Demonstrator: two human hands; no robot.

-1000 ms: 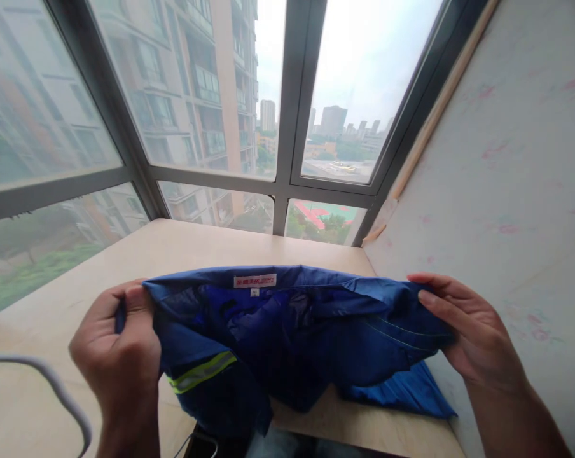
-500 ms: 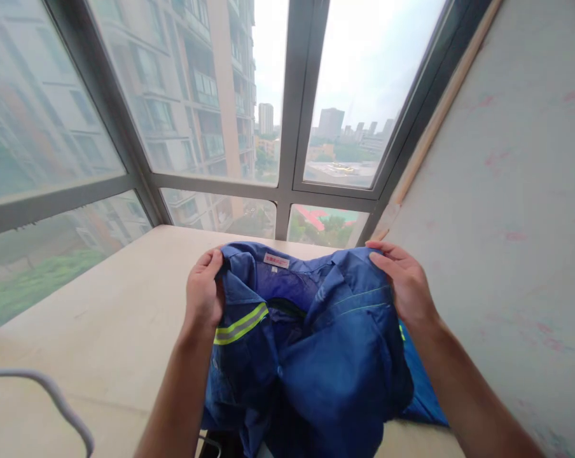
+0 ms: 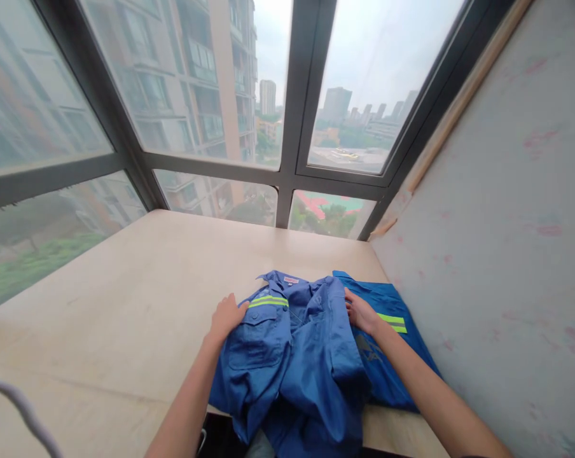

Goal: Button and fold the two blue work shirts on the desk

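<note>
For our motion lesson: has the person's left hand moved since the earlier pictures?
Yes: the left hand shifted rightward, nearer in line with the middle window post.

Big windows (image 3: 303, 95) are letting in soft gray daylight. A tall building (image 3: 196, 83) is standing outside, and green plants (image 3: 39, 264) are growing below. A pale wall (image 3: 516, 210) with pink marks is standing beside a tan ledge (image 3: 149, 299).

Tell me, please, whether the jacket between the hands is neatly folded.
Not neatly folded: the jacket lies rumpled, its collar label and chest pocket showing.
</note>
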